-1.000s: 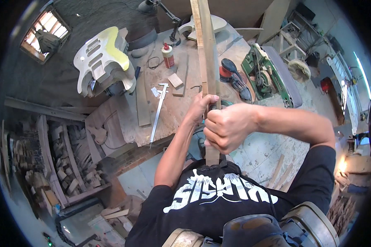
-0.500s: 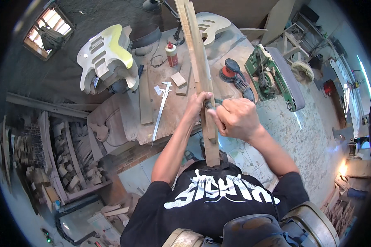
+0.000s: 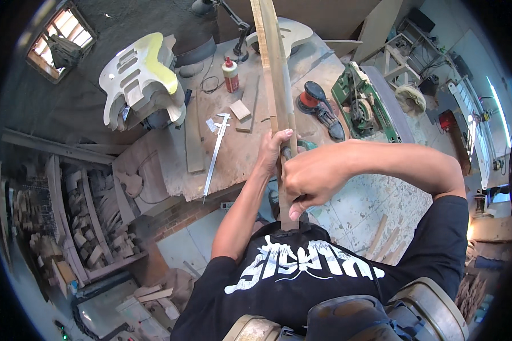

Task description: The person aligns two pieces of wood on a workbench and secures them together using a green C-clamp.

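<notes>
Long wooden strips [image 3: 277,74], laid together lengthwise, run from beyond the bench down to my waist. My left hand [image 3: 272,149] is wrapped round them from the left, thumb on top. Close beside its fingertips shows a curved green piece of a clamp [image 3: 306,145], mostly covered by my hands. My right hand [image 3: 316,177] is closed in a fist over the right side of the strips, just nearer to me, wrist bent and elbow raised outward. What lies inside that fist is hidden, but it sits right at the clamp.
On the workbench [image 3: 179,170] lie a caliper [image 3: 216,150], small wood blocks [image 3: 240,110], a red-and-white bottle [image 3: 231,75] and a sander [image 3: 318,108]. Guitar bodies [image 3: 136,79] are stacked at left; another [image 3: 290,35] lies behind. A green belt sander [image 3: 364,105] stands right.
My right hand has rotated and shifted toward me and left, its elbow swinging up and outward. My left hand keeps hold of the strips. The whole view has shifted slightly.
</notes>
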`<action>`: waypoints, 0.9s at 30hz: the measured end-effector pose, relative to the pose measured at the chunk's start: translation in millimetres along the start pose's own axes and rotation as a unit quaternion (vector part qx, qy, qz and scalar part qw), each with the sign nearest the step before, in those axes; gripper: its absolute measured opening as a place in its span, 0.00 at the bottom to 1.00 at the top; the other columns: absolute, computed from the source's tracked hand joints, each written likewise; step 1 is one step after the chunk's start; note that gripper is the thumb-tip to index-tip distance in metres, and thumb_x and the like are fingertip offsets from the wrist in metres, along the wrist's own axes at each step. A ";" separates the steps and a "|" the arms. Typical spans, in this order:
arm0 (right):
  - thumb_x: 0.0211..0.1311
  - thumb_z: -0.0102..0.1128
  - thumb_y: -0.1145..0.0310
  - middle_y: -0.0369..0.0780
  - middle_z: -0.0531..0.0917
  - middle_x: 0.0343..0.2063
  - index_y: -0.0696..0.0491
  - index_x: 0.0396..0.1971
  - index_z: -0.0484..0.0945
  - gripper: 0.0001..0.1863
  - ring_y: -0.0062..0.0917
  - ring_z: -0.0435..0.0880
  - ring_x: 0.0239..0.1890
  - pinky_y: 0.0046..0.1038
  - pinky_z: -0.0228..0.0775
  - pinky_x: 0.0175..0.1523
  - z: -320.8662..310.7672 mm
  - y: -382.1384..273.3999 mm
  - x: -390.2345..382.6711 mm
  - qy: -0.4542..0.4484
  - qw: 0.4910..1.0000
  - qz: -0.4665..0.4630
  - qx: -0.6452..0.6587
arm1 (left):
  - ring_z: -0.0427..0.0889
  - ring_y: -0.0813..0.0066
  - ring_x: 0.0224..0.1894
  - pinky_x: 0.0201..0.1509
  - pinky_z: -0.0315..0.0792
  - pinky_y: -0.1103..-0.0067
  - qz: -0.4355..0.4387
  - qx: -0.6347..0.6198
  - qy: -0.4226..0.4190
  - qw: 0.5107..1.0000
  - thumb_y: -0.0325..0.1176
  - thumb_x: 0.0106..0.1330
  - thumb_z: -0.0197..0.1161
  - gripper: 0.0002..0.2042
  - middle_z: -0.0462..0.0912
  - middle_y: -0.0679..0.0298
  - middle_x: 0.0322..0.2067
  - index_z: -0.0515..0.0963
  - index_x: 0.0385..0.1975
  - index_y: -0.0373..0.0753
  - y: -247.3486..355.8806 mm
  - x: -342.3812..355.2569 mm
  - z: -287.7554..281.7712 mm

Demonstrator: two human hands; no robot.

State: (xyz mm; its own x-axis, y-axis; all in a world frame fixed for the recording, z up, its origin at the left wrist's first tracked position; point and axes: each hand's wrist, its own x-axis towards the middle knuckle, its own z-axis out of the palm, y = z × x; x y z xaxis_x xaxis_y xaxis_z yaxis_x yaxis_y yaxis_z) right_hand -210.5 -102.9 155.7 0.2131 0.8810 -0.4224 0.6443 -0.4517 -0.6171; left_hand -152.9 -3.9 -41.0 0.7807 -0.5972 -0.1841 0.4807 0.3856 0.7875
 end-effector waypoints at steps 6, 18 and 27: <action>0.67 0.59 0.55 0.49 0.81 0.21 0.63 0.24 0.81 0.23 0.47 0.80 0.30 0.43 0.71 0.38 20.8 22.8 9.8 0.060 0.998 -0.010 0.031 | 0.82 0.70 0.25 0.31 0.80 0.74 -0.005 0.004 0.076 0.997 0.40 0.58 0.66 0.17 0.82 0.58 0.27 0.77 0.35 0.30 -13.5 0.8 -7.3; 0.60 0.67 0.59 0.42 0.66 0.15 0.60 0.16 0.68 0.24 0.39 0.69 0.24 0.39 0.72 0.49 73.5 43.5 12.7 0.401 0.898 0.004 0.181 | 0.82 0.67 0.24 0.30 0.79 0.72 0.003 0.043 0.160 0.986 0.46 0.57 0.64 0.22 0.82 0.58 0.29 0.77 0.39 0.31 -42.5 9.5 -33.7; 0.58 0.68 0.63 0.39 0.77 0.20 0.58 0.21 0.78 0.14 0.33 0.79 0.30 0.37 0.73 0.51 104.8 59.7 8.3 0.526 0.825 -0.018 0.208 | 0.79 0.74 0.24 0.27 0.75 0.77 0.003 0.078 0.188 0.979 0.45 0.58 0.68 0.20 0.81 0.62 0.29 0.77 0.40 0.34 -54.5 10.3 -36.1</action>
State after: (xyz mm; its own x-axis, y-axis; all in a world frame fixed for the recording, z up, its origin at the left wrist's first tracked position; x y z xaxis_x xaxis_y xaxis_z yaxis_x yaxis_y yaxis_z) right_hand -247.3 -137.3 45.8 0.8589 0.4313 0.2761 0.4037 -0.2386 -0.8832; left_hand -156.7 -5.7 -107.1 0.8892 -0.2827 -0.3597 0.4318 0.2586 0.8641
